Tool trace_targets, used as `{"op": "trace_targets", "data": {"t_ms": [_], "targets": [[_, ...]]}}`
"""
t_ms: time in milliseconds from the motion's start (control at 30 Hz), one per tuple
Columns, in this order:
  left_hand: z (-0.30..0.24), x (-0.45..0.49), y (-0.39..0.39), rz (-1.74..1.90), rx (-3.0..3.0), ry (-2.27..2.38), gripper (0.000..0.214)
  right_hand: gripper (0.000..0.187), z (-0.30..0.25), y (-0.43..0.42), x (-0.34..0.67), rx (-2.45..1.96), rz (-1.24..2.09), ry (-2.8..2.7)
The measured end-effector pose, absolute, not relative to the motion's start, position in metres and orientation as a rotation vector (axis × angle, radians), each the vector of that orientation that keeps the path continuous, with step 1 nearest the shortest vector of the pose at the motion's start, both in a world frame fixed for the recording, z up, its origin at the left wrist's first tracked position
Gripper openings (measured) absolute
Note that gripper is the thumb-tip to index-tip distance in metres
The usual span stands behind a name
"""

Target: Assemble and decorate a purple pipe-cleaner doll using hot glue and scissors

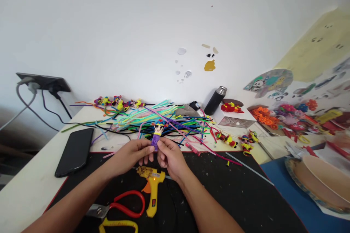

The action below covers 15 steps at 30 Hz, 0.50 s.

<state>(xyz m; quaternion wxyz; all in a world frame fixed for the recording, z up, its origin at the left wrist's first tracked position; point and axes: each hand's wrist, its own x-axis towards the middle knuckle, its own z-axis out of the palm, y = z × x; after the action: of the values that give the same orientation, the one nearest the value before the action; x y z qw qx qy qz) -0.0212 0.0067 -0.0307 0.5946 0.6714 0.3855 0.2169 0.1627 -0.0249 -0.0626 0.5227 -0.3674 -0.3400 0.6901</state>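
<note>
Both my hands pinch a small purple pipe-cleaner figure [156,135] with a printed face, held upright over the black mat [232,193]. My left hand [136,153] grips its lower body from the left with closed fingers. My right hand [169,154] grips it from the right, fingers closed on the same figure. Directly below my hands lies a yellow glue gun [152,189]. Behind the figure spreads a pile of coloured pipe cleaners [164,118].
Red-handled scissors [120,205] and a yellow-handled tool [119,225] lie at the mat's near left. A black phone [75,151] rests on the white table. Finished figures [117,102], a black bottle [215,101], a wall socket with cables [43,83] and baskets [319,182] surround.
</note>
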Motion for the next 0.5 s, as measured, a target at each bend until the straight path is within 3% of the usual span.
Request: {"op": "trace_targets", "data": {"t_ms": [500], "targets": [[-0.0280, -0.0196, 0.0076, 0.446, 1.598, 0.972, 0.052, 0.058, -0.0629, -0.0246, 0.1617, -0.983, 1.718, -0.698]]}}
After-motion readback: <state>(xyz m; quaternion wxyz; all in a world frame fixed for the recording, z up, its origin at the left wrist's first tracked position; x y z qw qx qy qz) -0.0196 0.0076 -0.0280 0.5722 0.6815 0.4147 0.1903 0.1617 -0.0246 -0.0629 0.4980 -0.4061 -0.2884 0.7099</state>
